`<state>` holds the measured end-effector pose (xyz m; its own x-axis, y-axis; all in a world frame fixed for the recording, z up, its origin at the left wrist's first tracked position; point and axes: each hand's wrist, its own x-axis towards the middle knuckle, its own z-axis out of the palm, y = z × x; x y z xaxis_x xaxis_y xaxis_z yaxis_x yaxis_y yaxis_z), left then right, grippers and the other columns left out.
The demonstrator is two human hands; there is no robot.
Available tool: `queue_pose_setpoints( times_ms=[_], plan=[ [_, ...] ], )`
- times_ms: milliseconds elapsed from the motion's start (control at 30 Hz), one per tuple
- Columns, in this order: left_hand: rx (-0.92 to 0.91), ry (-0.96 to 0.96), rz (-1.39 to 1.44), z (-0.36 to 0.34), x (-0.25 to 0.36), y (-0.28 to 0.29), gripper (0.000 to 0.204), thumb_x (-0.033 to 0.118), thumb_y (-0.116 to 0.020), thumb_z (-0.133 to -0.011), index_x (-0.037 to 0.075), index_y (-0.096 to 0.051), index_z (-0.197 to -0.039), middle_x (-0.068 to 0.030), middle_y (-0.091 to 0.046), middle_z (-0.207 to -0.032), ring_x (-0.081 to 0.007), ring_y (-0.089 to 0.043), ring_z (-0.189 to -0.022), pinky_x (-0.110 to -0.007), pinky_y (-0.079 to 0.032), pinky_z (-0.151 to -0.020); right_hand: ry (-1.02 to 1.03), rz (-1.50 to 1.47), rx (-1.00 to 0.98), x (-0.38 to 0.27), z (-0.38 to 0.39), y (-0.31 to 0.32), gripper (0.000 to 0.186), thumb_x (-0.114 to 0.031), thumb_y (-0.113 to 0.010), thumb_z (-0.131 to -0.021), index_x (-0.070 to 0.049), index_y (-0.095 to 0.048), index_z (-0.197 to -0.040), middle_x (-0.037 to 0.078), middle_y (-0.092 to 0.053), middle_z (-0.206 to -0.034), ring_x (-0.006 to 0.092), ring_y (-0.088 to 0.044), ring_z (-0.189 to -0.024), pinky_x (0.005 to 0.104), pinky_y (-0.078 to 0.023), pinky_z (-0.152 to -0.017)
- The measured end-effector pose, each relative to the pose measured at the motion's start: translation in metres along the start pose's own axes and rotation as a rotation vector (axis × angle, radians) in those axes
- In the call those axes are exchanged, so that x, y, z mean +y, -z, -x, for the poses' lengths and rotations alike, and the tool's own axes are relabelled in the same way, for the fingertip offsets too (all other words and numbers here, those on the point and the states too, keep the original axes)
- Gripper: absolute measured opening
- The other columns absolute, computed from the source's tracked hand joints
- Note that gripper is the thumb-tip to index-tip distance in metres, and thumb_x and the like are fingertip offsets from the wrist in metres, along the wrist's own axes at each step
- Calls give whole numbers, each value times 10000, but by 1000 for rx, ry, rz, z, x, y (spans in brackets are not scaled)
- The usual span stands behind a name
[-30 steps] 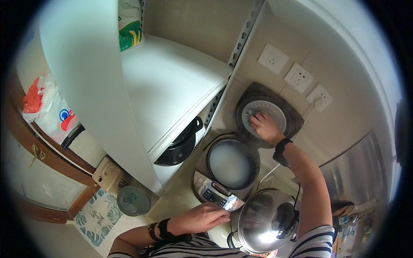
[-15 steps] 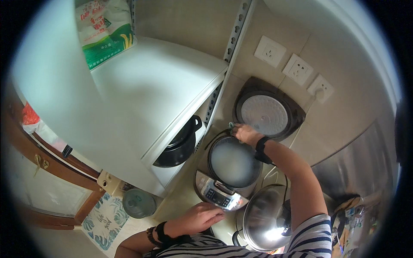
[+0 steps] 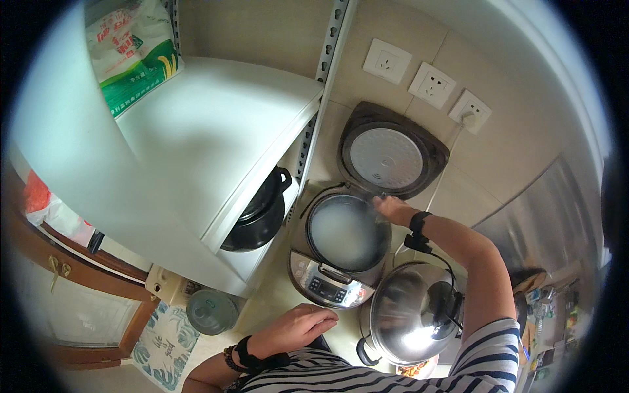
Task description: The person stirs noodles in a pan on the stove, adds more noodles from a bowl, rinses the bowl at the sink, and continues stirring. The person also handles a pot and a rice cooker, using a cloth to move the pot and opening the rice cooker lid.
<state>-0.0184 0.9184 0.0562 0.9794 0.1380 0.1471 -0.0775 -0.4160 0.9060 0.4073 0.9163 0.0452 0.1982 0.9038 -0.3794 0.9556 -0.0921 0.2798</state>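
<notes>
A rice cooker (image 3: 300, 278) stands with its lid (image 3: 429, 141) raised, and its dark inner pot holds cloudy whitish liquid (image 3: 346, 230). My right hand (image 3: 393, 211) reaches to the pot's right rim, fingers closed on a small pale cloth (image 3: 379, 215) that is mostly hidden. In front of the cooker's control panel (image 3: 327, 288), my left hand (image 3: 296, 329) hovers with nothing in it, fingers loosely extended. Both wrists wear black bands.
A steel pot with a shiny domed lid (image 3: 403, 314) stands right of the cooker. Left is a white shelf (image 3: 216, 111) with a green-and-white bag (image 3: 134, 59) above and a black pot (image 3: 255, 223) below. Wall sockets (image 3: 432, 85) hold a plugged cord. A large bottle (image 3: 213, 311) stands on the floor.
My right hand has moved from the pot's back rim round to its right side, with the cloth. The view has shifted slightly; my left hand stays before the cooker.
</notes>
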Motion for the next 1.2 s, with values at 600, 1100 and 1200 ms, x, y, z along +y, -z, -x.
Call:
queue_pose_setpoints(
  times_ms=[600,1100,1200],
  plan=[
    [-4,-27,55,32,13,4,202,165,-527,-969,22,-623,-1074,-124,-663,-1021,-293,-627,-970,-374,-482,-872,-223,-448,-195,-35,54,-51,276,-152,-684,-733,34,-615,-926,216,-650,-793,428,-647,-769,492,-514,-634],
    [-549,-122,43,43,12,-33,219,229,-578,-960,39,-614,-1063,-122,-670,-959,-295,-649,-887,-360,-508,-769,-196,-1430,328,-238,352,73,215,-95,-658,-907,-49,-649,-1117,31,-670,-985,98,-584,-896,271,-476,-795],
    [-646,-94,32,48,15,-56,220,207,-576,-956,25,-610,-1076,-129,-677,-980,-284,-659,-904,-352,-505,-777,-346,-1624,454,-277,410,16,198,-66,-664,-903,-37,-657,-1098,2,-667,-1010,87,-571,-913,253,-473,-818]
  ],
)
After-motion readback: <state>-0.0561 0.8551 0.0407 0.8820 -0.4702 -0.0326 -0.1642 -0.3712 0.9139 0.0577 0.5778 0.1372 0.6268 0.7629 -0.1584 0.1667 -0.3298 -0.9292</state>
